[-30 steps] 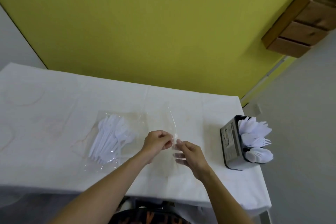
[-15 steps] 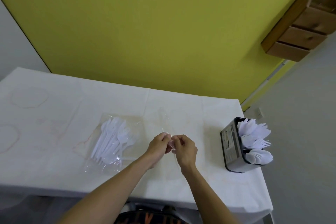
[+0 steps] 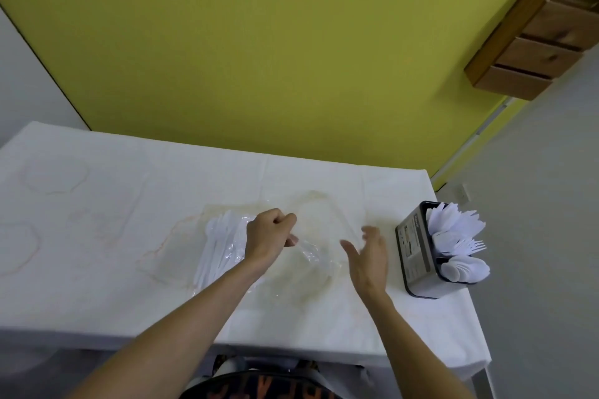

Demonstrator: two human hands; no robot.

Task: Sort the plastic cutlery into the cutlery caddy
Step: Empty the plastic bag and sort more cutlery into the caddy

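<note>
We see white plastic cutlery (image 3: 215, 248) bundled in clear wrap (image 3: 238, 224) on the worktop (image 3: 97, 236); our left grip (image 3: 270, 235) pinches a crinkled clear bag (image 3: 316, 256), and our right grip (image 3: 369, 257) is wide.

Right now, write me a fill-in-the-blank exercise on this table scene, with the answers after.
The left hand pinches the clear bag, while the right hand holds ____.
The caddy stands near the table's ____ edge.
The cutlery in the caddy is coloured ____.
The pile of cutlery on the table lies to the ____ of the left hand.
Missing words: nothing; right; white; left.
</note>
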